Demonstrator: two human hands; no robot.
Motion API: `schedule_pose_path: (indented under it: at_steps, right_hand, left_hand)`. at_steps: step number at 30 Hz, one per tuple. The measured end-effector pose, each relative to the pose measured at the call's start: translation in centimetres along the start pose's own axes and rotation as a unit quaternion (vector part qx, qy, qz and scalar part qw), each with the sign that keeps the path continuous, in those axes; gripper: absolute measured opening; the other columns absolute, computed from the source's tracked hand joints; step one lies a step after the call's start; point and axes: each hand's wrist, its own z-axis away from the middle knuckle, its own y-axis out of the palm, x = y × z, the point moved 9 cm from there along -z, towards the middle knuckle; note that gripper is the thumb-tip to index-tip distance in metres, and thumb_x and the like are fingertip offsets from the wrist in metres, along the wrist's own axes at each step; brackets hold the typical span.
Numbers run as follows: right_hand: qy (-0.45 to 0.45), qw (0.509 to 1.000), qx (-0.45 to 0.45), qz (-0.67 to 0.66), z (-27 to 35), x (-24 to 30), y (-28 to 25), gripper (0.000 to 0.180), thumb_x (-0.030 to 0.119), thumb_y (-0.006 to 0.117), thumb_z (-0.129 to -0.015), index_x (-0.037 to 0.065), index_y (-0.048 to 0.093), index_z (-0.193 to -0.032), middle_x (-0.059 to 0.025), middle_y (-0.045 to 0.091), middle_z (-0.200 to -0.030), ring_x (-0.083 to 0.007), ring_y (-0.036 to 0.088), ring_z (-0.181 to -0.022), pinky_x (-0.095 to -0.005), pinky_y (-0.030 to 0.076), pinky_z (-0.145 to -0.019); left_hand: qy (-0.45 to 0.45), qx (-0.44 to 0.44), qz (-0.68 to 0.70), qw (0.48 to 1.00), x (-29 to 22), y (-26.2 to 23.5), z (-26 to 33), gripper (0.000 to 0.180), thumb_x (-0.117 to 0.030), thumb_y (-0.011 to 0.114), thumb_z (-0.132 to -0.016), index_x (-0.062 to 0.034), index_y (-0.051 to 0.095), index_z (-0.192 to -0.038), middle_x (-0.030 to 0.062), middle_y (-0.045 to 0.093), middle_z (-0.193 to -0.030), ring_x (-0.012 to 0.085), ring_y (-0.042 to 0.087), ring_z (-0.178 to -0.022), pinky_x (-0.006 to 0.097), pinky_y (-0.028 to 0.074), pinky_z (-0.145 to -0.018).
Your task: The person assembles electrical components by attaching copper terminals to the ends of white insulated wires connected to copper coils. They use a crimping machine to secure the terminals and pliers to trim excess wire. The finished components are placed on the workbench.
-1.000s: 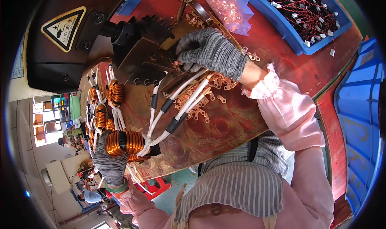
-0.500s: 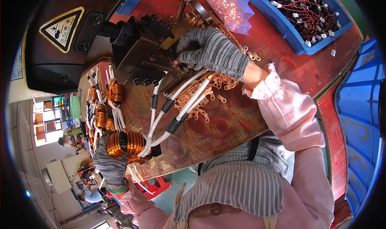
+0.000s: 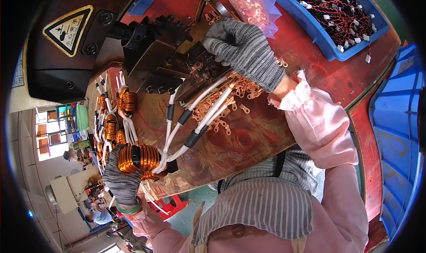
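Copper wire, wound orange-bright round a ring core, fills my left hand point(image 3: 120, 178): I have that toroidal coil point(image 3: 138, 159) clenched in my grey knit glove at the near left edge of the bench point(image 3: 248, 142). Its white sleeved leads point(image 3: 195, 120), each with a black band of tubing, run up and away from the coil toward the black crimping press point(image 3: 153, 53).

My right hand point(image 3: 248, 53), also in a grey knit glove, is curled over the far ends of those leads right at the press's tooling, fingertips pinched down by the die; I cannot tell exactly what the fingertips grip beneath the glove.

Loose copper ring terminals point(image 3: 222, 111) lie scattered on the worn red bench top under and beside the leads. More finished coils point(image 3: 126, 101) sit in a row to the left, beside the press. A clear plastic bag of terminals point(image 3: 255, 4) lies just beyond my right hand, and a blue bin of red-and-black wire assemblies point(image 3: 341, 22) stands at the far right. A yellow warning triangle point(image 3: 67, 30) marks the machine's black housing.
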Motion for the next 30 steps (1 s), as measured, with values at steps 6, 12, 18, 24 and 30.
schedule_pose_path:
  at_steps: [6,12,18,24,30]
  right_hand:
    - [-0.008,0.999,-0.034,-0.004,0.0,0.4,-0.9,0.019,0.018,0.068,-0.079,0.002,0.065,-0.090,-0.0088,0.064,-0.075,-0.0160,0.060,-0.065,-0.0293,0.049,-0.063]
    - [-0.024,0.998,-0.048,0.020,0.2,0.7,-1.4,0.016,0.016,0.065,-0.084,0.003,0.063,-0.092,-0.0026,0.061,-0.074,-0.0089,0.057,-0.064,-0.0234,0.048,-0.059]
    - [-0.027,0.998,-0.044,0.039,0.2,1.0,-1.6,0.014,0.014,0.063,-0.087,0.003,0.061,-0.094,-0.0005,0.060,-0.076,-0.0060,0.056,-0.065,-0.0203,0.047,-0.058]
    - [-0.019,0.996,-0.086,-0.018,0.4,1.6,-2.0,0.016,0.015,0.069,-0.080,0.004,0.063,-0.090,-0.0017,0.060,-0.067,-0.0070,0.051,-0.059,-0.0236,0.044,-0.056]
    - [0.018,0.998,-0.021,-0.049,2.3,3.1,-1.8,0.017,0.015,0.064,-0.086,0.001,0.063,-0.095,-0.0035,0.063,-0.076,-0.0073,0.057,-0.069,-0.0219,0.047,-0.065]
  left_hand:
    - [-0.001,-0.002,-0.016,1.000,0.1,0.0,0.0,0.056,-0.001,0.076,-0.064,-0.0028,0.055,-0.116,0.0103,0.063,-0.104,0.0211,0.062,-0.093,0.032,0.048,-0.085]
    - [0.005,-0.006,-0.017,1.000,-0.1,0.0,-0.1,0.055,-0.003,0.077,-0.065,-0.0019,0.055,-0.115,0.0102,0.063,-0.102,0.0197,0.062,-0.091,0.031,0.048,-0.083]
    - [0.034,-0.025,-0.013,0.999,0.3,0.0,0.0,0.052,-0.002,0.075,-0.066,-0.0012,0.055,-0.114,0.0098,0.063,-0.101,0.0191,0.061,-0.090,0.031,0.048,-0.082]
    - [0.066,-0.133,0.005,0.989,0.9,-0.3,1.1,0.049,-0.011,0.079,-0.063,-0.0034,0.059,-0.107,0.0097,0.063,-0.089,0.0221,0.063,-0.080,0.032,0.050,-0.075]
    - [0.093,-0.175,0.011,0.980,0.9,-0.8,3.0,0.039,-0.007,0.076,-0.067,-0.0022,0.058,-0.102,0.0079,0.061,-0.089,0.0202,0.060,-0.079,0.032,0.047,-0.076]
